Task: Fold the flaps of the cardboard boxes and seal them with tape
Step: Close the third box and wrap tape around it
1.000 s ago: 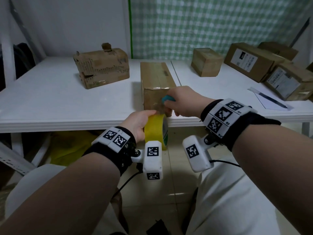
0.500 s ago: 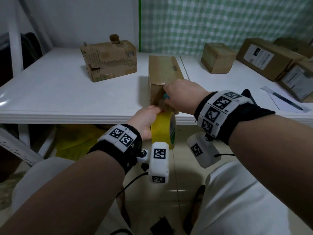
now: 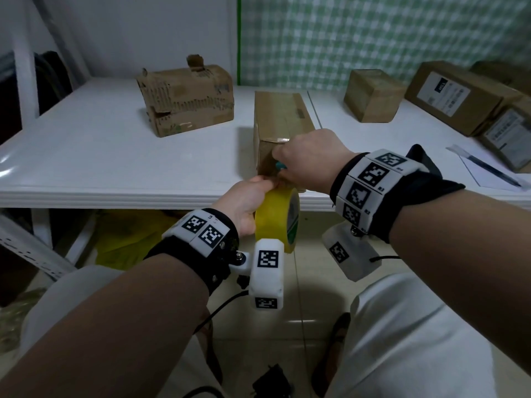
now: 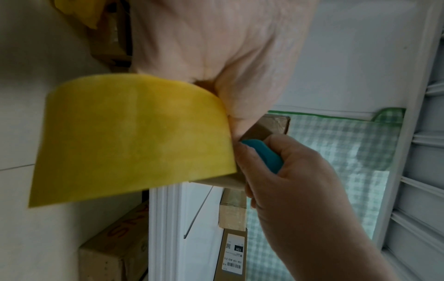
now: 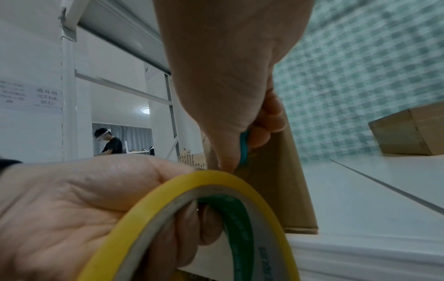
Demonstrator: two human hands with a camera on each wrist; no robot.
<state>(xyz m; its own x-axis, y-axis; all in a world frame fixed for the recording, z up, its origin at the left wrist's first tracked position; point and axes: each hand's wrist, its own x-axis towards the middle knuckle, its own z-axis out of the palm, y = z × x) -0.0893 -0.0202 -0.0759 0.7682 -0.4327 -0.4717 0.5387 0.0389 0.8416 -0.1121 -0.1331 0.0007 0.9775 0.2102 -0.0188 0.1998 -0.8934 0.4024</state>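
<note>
Box: the long cardboard box point(image 3: 280, 122) lies in the middle of the frame on the white table point(image 3: 115, 156), with its near end at the table's front edge, just before your hands.
Left hand: your left hand point(image 3: 247, 202) holds the yellow tape roll point(image 3: 275, 219), fingers through the hole of the roll and thumb on the outside. The roll stands on its edge, just under the table's front edge, below the near end of the box.
Right hand: your right hand point(image 3: 307, 159) is closed around a small teal tool point(image 3: 280, 166). You hold it against the near end of the box, just above the roll. What kind of tool it is, I cannot tell; only the teal handle shows between your fingers.
Hands together: the two hands touch each other, or nearly, at the lower edge of the box end.
Tape strip: whether a strip runs from the roll to the box is hidden by your fingers.
Other boxes: a torn, worn box point(image 3: 186, 99) sits at upper left; a small box point(image 3: 372, 94) at upper right; two boxes with labels point(image 3: 459, 99) at the far right edge.
Paper and pen: a sheet with a pen point(image 3: 488, 169) lies at the right side of the table.
</note>
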